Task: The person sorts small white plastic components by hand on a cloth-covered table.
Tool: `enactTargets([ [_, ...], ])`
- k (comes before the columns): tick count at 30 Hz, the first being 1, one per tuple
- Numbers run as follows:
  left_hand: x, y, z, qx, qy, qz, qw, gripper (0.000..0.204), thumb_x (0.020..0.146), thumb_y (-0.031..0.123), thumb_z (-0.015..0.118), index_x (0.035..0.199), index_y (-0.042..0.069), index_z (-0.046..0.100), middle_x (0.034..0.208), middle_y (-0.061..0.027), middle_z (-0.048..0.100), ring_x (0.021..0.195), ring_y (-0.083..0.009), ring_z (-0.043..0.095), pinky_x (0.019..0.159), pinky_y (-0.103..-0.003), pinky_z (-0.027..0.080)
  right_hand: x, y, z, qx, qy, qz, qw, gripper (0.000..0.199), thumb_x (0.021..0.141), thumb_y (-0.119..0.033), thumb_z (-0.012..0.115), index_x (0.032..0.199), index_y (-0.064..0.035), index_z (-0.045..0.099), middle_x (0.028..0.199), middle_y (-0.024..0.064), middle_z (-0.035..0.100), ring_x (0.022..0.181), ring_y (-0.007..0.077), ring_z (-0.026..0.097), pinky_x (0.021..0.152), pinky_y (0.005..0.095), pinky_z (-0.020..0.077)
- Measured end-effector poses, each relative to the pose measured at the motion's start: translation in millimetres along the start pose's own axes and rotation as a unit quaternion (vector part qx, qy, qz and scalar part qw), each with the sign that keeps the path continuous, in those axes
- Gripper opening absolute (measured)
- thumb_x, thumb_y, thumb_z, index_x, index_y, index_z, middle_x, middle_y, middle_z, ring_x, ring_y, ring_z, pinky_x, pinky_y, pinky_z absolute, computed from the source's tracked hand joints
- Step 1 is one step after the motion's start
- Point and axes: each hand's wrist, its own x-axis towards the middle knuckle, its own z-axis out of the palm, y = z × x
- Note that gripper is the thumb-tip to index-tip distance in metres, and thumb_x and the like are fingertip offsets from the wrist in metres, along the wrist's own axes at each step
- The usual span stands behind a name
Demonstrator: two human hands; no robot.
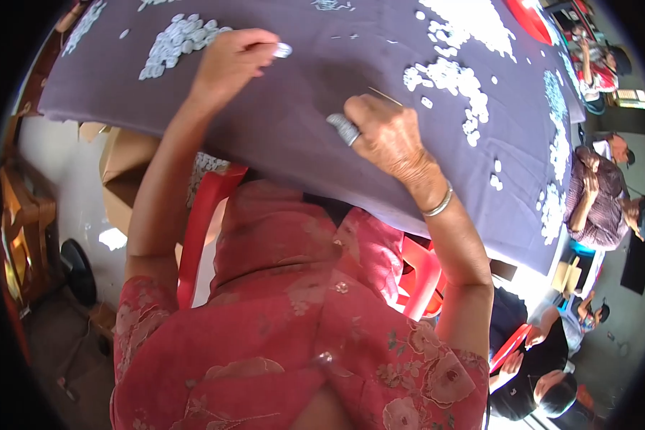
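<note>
Over the table's near left part, my left hand (229, 66) is closed, with a small white oval piece (283, 50) pinched between thumb and fingertips. A pile of similar white pieces (179, 44) lies just beside and behind that hand. To the right, my right hand (388, 129) is curled closed above the cloth, with a thin, straight, needle-like rod (385, 95) sticking out past its knuckles. Its fingertips are mostly hidden. A grey, ridged covering (342, 129) wraps one finger of this hand, and a silver bangle (438, 201) circles the wrist.
A dark grey cloth (301, 122) covers the table. Loose white pieces (451, 82) spread at the right, with a larger heap (473, 21) behind and a red container (530, 20) beyond. A cardboard box (125, 161) stands below the left edge. Other people (602, 193) sit at the right.
</note>
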Motion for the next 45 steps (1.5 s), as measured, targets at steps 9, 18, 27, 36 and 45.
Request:
enactTargets([
  [9,9,-35,-66,0.335,0.162,0.046,0.927,0.018,0.083,0.014,0.061,0.098,0.004,0.062,0.065,-0.0052,0.058,0.059,-0.0095,0.05,0.057,-0.026,0.042,-28,-2,-19,0.036,-0.01,0.076,0.996,0.028,0.076,-0.023,0.069,0.066,-0.0053,0.049,0.06,0.0084,0.051,0.052,0.0276,0.055,0.046,0.0357,0.0455],
  [18,-2,-9,-12,0.117,0.162,0.063,0.978,0.018,0.081,0.016,0.066,0.097,0.006,0.063,0.062,0.0045,0.05,0.057,-0.004,0.044,0.053,-0.02,0.037,-75,64,-87,-0.021,0.028,0.349,0.936,0.023,0.076,-0.019,0.072,0.079,-0.0037,0.056,0.062,0.0092,0.058,0.052,0.016,0.052,0.051,0.0301,0.0439],
  [27,-12,16,34,-0.008,-0.076,0.033,0.997,0.009,0.082,0.012,0.063,0.088,0.005,0.062,0.064,0.003,0.053,0.059,-0.0041,0.048,0.053,-0.02,0.039,-88,109,-91,0.051,-0.047,0.416,0.907,0.022,0.075,-0.004,0.06,0.097,-0.0021,0.06,0.082,0.0109,0.067,0.065,0.0157,0.061,0.056,0.0279,0.0469],
  [36,-17,35,76,-0.021,-0.16,0.033,0.986,0.008,0.082,0.009,0.061,0.087,0.002,0.062,0.07,0.0033,0.054,0.06,-0.0038,0.047,0.056,-0.02,0.041,-13,100,-47,0.23,-0.119,0.417,0.871,0.011,0.075,0.001,0.056,0.084,-0.002,0.061,0.066,0.0018,0.057,0.056,0.0057,0.05,0.044,0.0209,0.039],
  [45,-18,41,91,-0.123,-0.079,0.048,0.988,0.015,0.081,0.009,0.061,0.093,0.001,0.061,0.079,-0.004,0.062,0.068,-0.0086,0.055,0.063,-0.025,0.046,-8,81,-40,0.555,0.063,0.372,0.741,0.01,0.086,-0.006,0.057,0.093,-0.0017,0.061,0.075,0.0048,0.061,0.058,0.0068,0.053,0.049,0.0197,0.0432],
])
